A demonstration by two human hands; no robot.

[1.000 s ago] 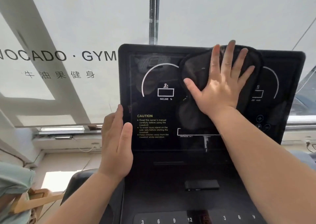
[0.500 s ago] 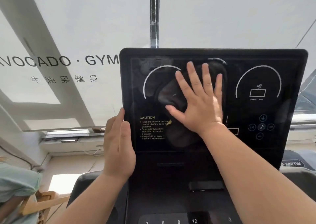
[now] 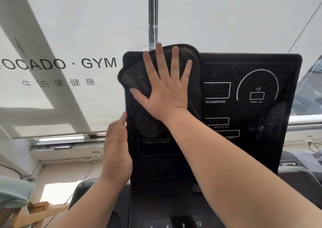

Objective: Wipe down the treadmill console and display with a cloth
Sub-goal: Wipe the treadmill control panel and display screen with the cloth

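The black display (image 3: 244, 109) stands upright before you; the dark cloth (image 3: 193, 67) covers its upper-left corner, pinned by your right hand (image 3: 167, 91), fingers spread flat; your left hand (image 3: 116, 159), fingers straight, braces its left edge.

We're in a gym, no question. Big frosted window panel (image 3: 69, 36) straight ahead, and it carries printed lettering (image 3: 73, 64) ending in "GYM", with a row of Chinese characters (image 3: 58, 83) beneath. Front and centre stands a black treadmill console (image 3: 244, 149), its display (image 3: 252, 91) showing a curved gauge over the word "SPEED" and a box marked "ROGAM/MODE". There's a cluster of round buttons (image 3: 260, 128) lower right, and numbered keys (image 3: 183, 225) reading 6, 9, 12 along the bottom edge. Off to the right, past the console, part of another dark machine (image 3: 294, 168) with white lettering peeks in.
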